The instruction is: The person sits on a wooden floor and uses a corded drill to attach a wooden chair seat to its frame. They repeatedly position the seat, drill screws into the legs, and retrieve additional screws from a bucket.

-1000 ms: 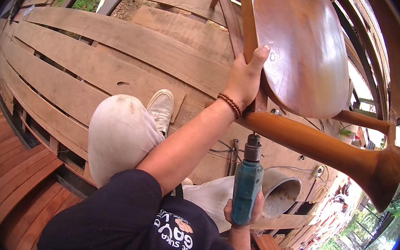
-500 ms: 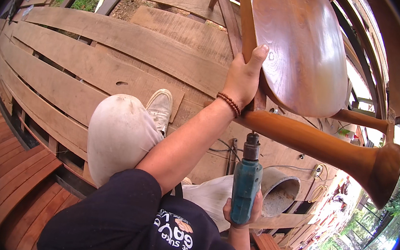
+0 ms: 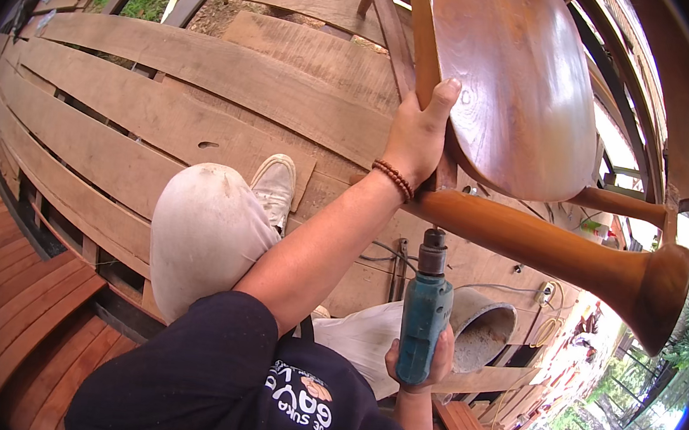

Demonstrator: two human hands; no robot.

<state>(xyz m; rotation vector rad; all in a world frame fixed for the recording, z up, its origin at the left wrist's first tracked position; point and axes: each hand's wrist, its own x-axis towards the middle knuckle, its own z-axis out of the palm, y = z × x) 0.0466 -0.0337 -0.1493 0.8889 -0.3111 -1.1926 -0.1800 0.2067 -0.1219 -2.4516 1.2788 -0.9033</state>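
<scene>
A polished wooden chair (image 3: 518,91) lies tipped over at the upper right, its glossy panel facing me. My left hand (image 3: 420,135) grips the edge of its frame, thumb laid over the panel. Below the panel, a thick rounded chair rail (image 3: 533,241) slants down to the right and flares at its end. My right hand (image 3: 430,364) is wrapped round a teal power drill (image 3: 423,326), held with its chuck pointing away from me. The drill's tip meets the underside of the rail; how deep the bit goes is hidden.
A grey bucket (image 3: 484,336) lies on its side just right of the drill. Pliers-like tool handles (image 3: 399,270) and a dark cable lie on the planks. Beyond is a socket block (image 3: 547,294) with yellow cord. Wide wooden planks (image 3: 123,102) with gaps spread to the left.
Almost nothing differs. The chair and the drill show only a very slight shift in the picture, and both hands keep their grips.
</scene>
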